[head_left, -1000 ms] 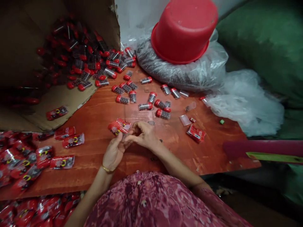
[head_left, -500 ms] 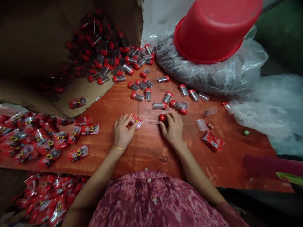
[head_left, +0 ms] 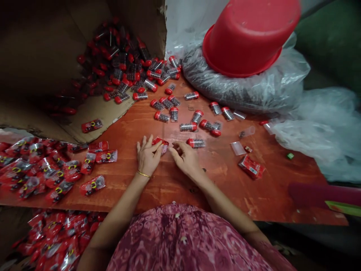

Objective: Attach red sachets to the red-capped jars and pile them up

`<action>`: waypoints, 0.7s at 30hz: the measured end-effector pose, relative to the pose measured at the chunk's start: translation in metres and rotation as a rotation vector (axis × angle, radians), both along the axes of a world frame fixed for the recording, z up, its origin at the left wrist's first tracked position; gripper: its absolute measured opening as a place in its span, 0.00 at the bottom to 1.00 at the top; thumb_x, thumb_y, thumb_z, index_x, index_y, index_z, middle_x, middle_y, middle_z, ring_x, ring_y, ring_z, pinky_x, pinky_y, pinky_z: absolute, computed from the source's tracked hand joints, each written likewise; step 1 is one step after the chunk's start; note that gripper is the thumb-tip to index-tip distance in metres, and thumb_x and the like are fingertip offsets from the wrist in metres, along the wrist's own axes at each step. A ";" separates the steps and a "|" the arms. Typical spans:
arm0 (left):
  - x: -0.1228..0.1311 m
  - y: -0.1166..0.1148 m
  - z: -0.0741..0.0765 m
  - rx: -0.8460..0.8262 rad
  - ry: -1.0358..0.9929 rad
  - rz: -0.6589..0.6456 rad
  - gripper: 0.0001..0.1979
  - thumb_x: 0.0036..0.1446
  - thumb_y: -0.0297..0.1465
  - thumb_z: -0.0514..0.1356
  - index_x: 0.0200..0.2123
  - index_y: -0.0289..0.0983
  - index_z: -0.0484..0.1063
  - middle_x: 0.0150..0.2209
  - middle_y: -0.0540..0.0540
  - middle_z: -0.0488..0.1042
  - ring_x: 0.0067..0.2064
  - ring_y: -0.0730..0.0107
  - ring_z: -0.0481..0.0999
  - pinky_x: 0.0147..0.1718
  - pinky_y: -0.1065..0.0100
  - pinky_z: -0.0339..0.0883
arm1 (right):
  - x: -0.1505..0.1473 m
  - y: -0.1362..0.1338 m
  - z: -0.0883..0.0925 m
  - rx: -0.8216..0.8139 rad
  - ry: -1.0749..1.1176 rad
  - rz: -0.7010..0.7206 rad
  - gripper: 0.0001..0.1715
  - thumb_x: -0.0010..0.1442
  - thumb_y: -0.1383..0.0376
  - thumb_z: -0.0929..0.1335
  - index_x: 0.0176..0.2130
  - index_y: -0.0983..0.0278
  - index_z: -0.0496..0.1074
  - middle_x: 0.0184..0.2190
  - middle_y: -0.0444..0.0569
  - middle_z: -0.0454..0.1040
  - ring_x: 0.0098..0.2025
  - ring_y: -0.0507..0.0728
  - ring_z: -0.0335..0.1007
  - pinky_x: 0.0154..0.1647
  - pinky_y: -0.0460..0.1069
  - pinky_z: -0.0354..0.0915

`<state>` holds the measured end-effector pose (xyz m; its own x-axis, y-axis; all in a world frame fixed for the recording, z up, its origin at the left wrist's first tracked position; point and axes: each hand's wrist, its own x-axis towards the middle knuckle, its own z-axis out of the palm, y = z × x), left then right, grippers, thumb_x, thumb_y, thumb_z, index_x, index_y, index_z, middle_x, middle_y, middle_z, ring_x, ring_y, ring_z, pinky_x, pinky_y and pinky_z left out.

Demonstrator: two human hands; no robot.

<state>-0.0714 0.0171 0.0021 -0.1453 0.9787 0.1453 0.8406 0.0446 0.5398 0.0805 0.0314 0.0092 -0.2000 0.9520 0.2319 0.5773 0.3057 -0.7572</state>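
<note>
My left hand [head_left: 149,156] is closed on a small red printed plastic packet [head_left: 160,142], its thumb and fingers at the near side, just above the table. Facing it, my right hand [head_left: 184,160] has its fingers curled, with thumb and forefinger at the packet's clear right edge. What lies between those fingertips is too small to make out. Just beyond my right hand lies a clear tube with a red cap [head_left: 196,143], filled with dark little balls. Several similar tubes [head_left: 188,127] are scattered farther back on the reddish table [head_left: 126,190].
A cardboard box [head_left: 113,113] at back left spills a heap of tubes. Filled red packets [head_left: 56,175] pile up at left, more below the edge. An upturned red tub [head_left: 248,41] sits on a plastic bag [head_left: 239,90]. Folded red packets [head_left: 252,166] lie at right.
My right hand has let go of the red-capped tube, which now lies on the table, and has moved left to the packet. My left hand still holds the packet.
</note>
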 end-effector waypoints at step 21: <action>0.012 0.018 0.021 -0.053 0.140 -0.053 0.23 0.52 0.35 0.56 0.52 0.33 0.67 0.57 0.33 0.64 0.52 0.49 0.68 0.48 0.54 0.60 | 0.007 0.031 -0.014 -0.165 0.496 -0.187 0.22 0.56 0.52 0.61 0.19 0.63 0.60 0.13 0.38 0.57 0.19 0.48 0.51 0.22 0.45 0.51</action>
<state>-0.0590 0.0356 0.0229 -0.0753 0.9912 0.1086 0.9095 0.0236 0.4150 0.0877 0.0622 -0.0050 0.0715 0.9924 0.1003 0.1726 0.0868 -0.9812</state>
